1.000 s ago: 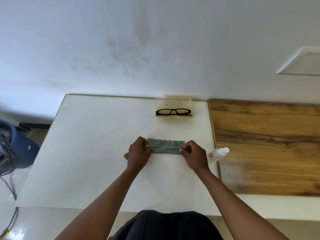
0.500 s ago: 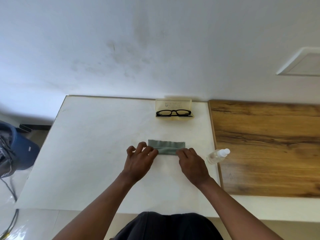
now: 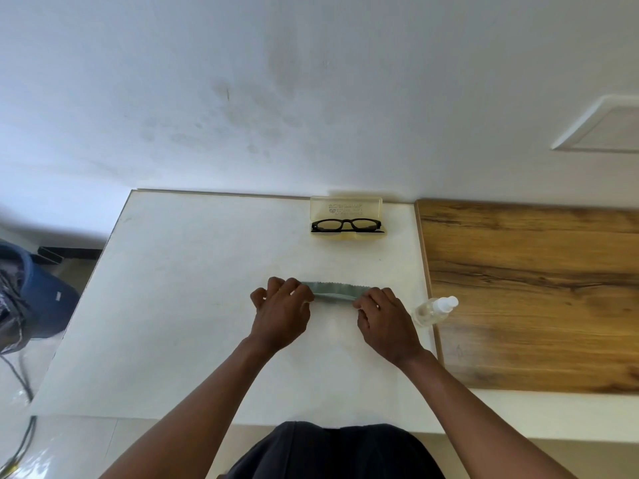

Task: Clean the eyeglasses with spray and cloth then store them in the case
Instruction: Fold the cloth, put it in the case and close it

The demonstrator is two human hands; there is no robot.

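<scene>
A grey-green cloth (image 3: 333, 291) lies folded into a narrow strip on the white table (image 3: 193, 305). My left hand (image 3: 281, 311) pinches its left end with curled fingers, and my right hand (image 3: 385, 318) pinches its right end. Black-framed eyeglasses (image 3: 347, 225) rest in the open translucent yellow case (image 3: 345, 209) at the table's far edge, beyond the cloth. A small clear spray bottle (image 3: 434, 309) with a white cap lies on its side just right of my right hand, at the seam with the wooden surface.
A wooden tabletop (image 3: 536, 292) adjoins the white table on the right. A white wall rises behind both. A blue bin (image 3: 38, 292) and cables sit on the floor at the left.
Half a second ago both hands lay flatter on the cloth's ends. Now the fingers are curled and pinch the ends, and the cloth shows as a narrower strip.
</scene>
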